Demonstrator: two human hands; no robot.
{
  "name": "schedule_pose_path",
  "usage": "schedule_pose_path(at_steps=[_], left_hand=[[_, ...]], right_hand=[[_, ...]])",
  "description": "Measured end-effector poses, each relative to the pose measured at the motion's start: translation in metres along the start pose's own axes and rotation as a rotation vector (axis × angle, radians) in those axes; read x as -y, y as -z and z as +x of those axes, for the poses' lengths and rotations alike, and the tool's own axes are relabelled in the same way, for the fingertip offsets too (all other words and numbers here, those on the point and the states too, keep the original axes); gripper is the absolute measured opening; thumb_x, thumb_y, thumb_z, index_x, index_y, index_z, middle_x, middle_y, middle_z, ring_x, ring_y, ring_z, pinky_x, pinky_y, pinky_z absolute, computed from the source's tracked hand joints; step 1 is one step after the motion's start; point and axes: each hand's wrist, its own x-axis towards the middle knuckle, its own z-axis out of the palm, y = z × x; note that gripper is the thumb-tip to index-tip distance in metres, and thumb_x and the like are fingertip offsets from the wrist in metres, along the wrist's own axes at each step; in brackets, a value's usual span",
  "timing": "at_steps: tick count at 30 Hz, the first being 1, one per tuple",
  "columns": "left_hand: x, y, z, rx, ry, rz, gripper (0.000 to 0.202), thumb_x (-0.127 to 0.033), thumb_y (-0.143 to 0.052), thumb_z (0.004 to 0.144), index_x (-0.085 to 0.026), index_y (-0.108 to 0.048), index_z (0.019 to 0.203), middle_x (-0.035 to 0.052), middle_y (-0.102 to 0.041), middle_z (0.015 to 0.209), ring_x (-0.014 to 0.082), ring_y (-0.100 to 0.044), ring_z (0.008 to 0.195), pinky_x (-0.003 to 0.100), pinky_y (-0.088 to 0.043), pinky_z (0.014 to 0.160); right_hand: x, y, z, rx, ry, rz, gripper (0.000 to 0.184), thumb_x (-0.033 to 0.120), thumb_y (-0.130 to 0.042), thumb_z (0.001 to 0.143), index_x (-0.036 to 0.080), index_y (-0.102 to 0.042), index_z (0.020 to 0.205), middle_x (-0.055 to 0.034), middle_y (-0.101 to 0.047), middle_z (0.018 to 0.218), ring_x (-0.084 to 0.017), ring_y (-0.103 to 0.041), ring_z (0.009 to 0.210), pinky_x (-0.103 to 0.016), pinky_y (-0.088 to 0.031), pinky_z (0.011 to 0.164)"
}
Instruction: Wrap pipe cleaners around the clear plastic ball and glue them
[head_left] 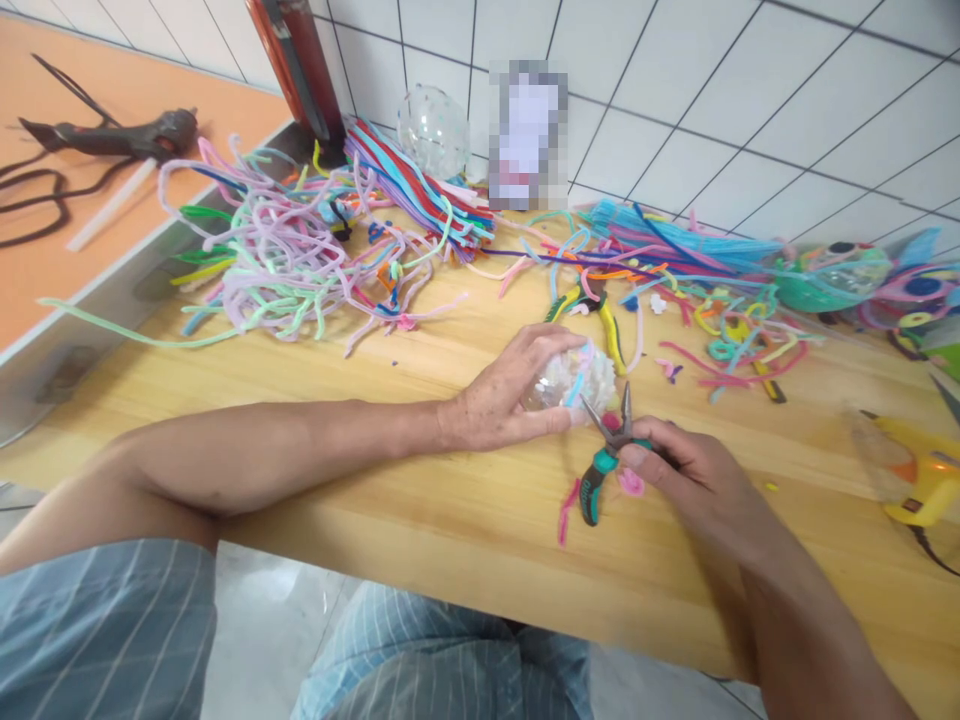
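Observation:
My left hand [504, 392] is wrapped round a clear, glittery ball [551, 388] with whitish frilly bits and a pale blue strip on its right side. In my right hand [679, 462] is a pair of needle-nose pliers [600, 470] with teal and black handles. Their jaws are spread, with the tips close to the ball's right edge; whether they touch it I cannot tell. Beneath the pliers lie a pink curled piece [632, 482] and a short magenta pipe cleaner [568, 512]. Yellow-and-black handled pliers [611, 335] rest just behind the ball.
A tangled heap of pipe cleaners [285, 250] covers the back left, with bundled ones [667, 240] along the wall. A phone [527, 135] leans there beside a clear ball [433, 130]. A yellow glue gun [919, 465] is at right, a black one [127, 135] at far left.

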Motion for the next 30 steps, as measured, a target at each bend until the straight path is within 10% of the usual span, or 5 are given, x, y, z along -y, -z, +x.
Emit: schedule_pose_path(at_steps=[30], left_hand=[[0.0011, -0.0003, 0.0011, -0.019, -0.045, -0.012, 0.07, -0.047, -0.077, 0.096, -0.024, -0.045, 0.153, 0.0175, -0.055, 0.146, 0.0328, -0.053, 0.145, 0.058, -0.049, 0.123]], right_hand=[[0.0009, 0.0006, -0.0014, 0.024, -0.022, 0.023, 0.039, 0.058, -0.056, 0.104, 0.025, -0.074, 0.092, 0.0008, -0.064, 0.072, -0.017, -0.058, 0.064, -0.031, -0.046, 0.06]])
